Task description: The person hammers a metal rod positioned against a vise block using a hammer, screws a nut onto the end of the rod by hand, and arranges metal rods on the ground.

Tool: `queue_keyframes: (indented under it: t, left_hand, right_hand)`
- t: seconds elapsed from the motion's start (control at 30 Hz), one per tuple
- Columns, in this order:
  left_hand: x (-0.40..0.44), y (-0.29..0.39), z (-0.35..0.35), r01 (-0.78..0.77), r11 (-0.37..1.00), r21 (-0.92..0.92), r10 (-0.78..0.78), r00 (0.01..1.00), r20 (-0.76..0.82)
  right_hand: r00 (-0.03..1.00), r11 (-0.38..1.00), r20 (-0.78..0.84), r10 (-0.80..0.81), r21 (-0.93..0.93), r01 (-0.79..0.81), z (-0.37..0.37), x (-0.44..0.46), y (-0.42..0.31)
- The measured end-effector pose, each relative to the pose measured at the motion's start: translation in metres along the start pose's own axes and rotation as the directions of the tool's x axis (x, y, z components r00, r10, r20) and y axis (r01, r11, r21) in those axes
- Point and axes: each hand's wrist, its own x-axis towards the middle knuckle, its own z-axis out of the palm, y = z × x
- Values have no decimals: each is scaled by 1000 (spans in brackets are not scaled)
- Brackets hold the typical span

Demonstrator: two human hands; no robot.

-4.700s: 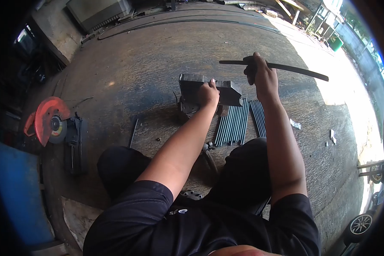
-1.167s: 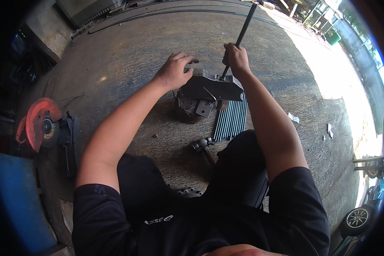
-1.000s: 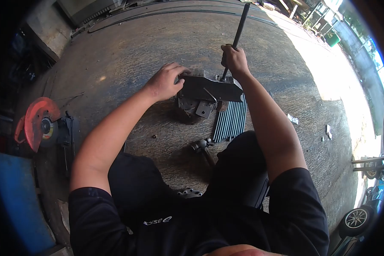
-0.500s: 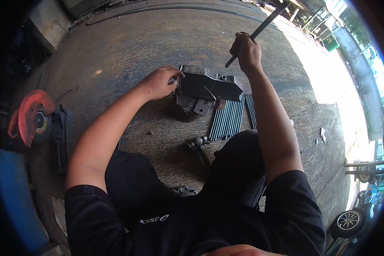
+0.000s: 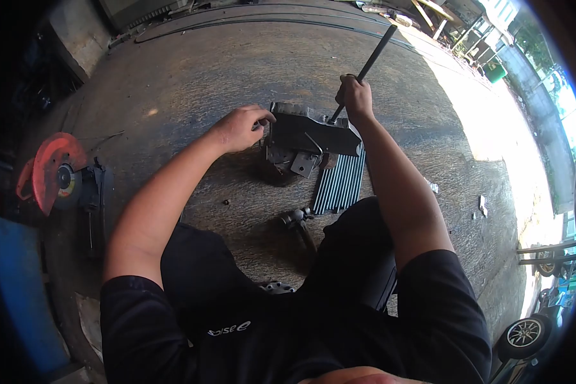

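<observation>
A dark steel fixture [image 5: 313,134], with a flat plate on top and a thin bent rod on its near side, sits on the floor ahead of me. My left hand [image 5: 242,129] is at its left edge, fingers curled against the corner; the grip is partly hidden. A long steel rod [image 5: 377,52] is in my right hand [image 5: 355,97], fingers wrapped round it. It slants up to the right, and its lower end meets the fixture's far edge. Several thin metal rods [image 5: 339,185] lie side by side on the floor, near the fixture's right end.
A hammer [image 5: 296,219] lies between my knees, near a metal piece with holes [image 5: 276,287]. On the left stands a cut-off saw with a red guard [image 5: 61,153], beside a blue panel [image 5: 22,288]. Long bars [image 5: 269,20] lie along the far floor.
My right hand has moved left and down with the steel rod. The rod's lower end, free in the air before, is now at the fixture. My left hand has barely moved.
</observation>
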Motion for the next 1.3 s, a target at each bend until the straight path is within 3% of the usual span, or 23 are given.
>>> queue_keyframes:
  t: [0.37, 0.7, 0.87, 1.07, 1.17, 1.23, 1.3]
  left_hand:
    - [0, -3, 3, 2, 1000, -17, 0, 998, 67]
    - [3, -2, 1, 47, 999, 20, -49, 991, 124]
    - [1, -5, 2, -26, 998, 55, 20, 994, 111]
    - [1, -3, 2, -4, 999, 46, -2, 993, 117]
    - [1, -6, 6, 10, 999, 36, -15, 992, 126]
    - [1, -6, 5, 44, 999, 8, -45, 987, 151]
    - [2, -1, 6, 64, 998, -12, -61, 983, 171]
  right_hand:
    - [999, 988, 19, 36, 150, -38, -5, 4, -6]
    - [997, 983, 33, 64, 170, -69, -2, 0, -16]
    - [999, 984, 31, 18, 178, -23, -1, -2, -28]
    - [997, 975, -2, -83, 207, 81, 5, -8, -56]
    - [990, 984, 13, -142, 106, 140, 6, -10, -51]
    - [998, 998, -9, 56, -17, -56, -1, -3, 0]
    - [1000, 1000, -4, 10, 28, -10, 0, -4, -3]
